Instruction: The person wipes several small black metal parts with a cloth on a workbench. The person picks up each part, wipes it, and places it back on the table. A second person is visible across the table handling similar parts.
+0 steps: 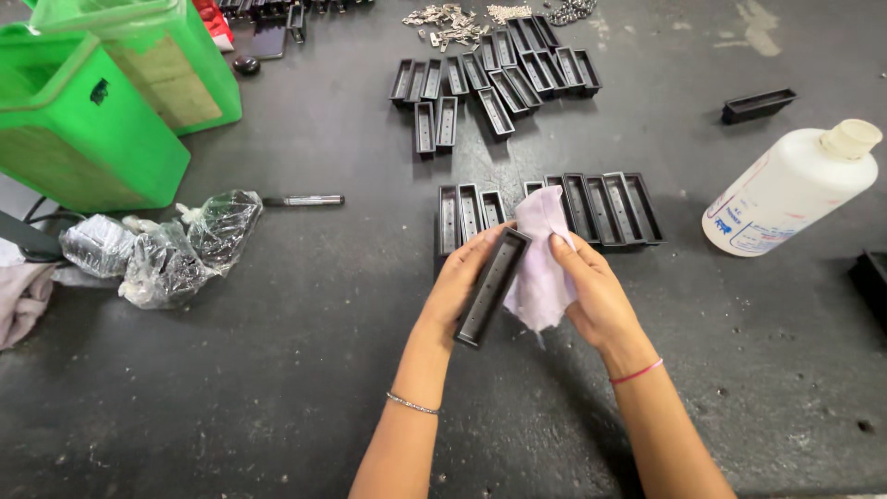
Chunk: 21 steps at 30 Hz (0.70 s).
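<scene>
L hand is wrapped round a long black plastic tray, gripping it by the long sides, open face up, held in the air just above the dark work table, tilted w/ far end up. R hand is closed on a pale pink cloth, cloth bunched betw fingers and pressed against the tray's R edge. Tray looks like a rigid, thin-walled moulding: prob light, stiff, not fragile but walls could flex if squeezed mid-span; smooth plastic so likely a bit slippery if wet. Best hold imo is along the long rims near the middle, as L hand has it. Cloth is soft, limp, drapes over the fingers. Just beyond the hands: a row of same trays side by side on the table; 2nd batch further back, 1 lone tray far R. White plastic bottle lying on its side to the R. Left side: 2 green bins, crumpled clear plastic bags, a pen. Small metal parts at top edge, too small to id.
</scene>
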Tool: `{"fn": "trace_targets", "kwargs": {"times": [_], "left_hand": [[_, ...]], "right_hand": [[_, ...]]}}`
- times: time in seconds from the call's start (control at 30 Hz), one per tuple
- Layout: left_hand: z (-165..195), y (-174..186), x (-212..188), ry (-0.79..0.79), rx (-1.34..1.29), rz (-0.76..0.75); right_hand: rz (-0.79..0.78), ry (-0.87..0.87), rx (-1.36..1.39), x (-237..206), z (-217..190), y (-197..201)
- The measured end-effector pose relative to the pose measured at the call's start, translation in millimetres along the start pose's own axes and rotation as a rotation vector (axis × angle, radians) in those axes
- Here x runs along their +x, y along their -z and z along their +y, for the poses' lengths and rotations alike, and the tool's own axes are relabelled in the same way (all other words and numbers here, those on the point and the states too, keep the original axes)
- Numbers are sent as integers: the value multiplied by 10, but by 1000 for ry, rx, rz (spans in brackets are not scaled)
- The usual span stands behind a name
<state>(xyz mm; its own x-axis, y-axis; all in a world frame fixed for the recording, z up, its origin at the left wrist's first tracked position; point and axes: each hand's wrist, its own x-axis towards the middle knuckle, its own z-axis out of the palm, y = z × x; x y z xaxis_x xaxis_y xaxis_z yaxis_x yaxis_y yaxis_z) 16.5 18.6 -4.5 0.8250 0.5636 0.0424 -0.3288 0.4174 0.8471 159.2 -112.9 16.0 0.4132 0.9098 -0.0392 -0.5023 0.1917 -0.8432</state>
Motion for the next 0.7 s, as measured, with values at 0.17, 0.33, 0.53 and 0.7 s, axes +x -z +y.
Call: {"fn": "trace_targets", "kwargs": {"times": [0.17, 0.33, 0.53, 0.7], "left_hand": [[-52, 76, -26, 12, -83, 5], [28, 93, -64, 11, -20, 2], [-4, 33, -62, -11, -82, -41], [-54, 58, -27, 63, -70, 207]], "right_hand": [[48, -92, -43, 35, 26, 45], [10, -83, -88, 98, 126, 144], [181, 95, -405, 138, 79, 227], [353, 583, -878, -40, -58, 14]]}}
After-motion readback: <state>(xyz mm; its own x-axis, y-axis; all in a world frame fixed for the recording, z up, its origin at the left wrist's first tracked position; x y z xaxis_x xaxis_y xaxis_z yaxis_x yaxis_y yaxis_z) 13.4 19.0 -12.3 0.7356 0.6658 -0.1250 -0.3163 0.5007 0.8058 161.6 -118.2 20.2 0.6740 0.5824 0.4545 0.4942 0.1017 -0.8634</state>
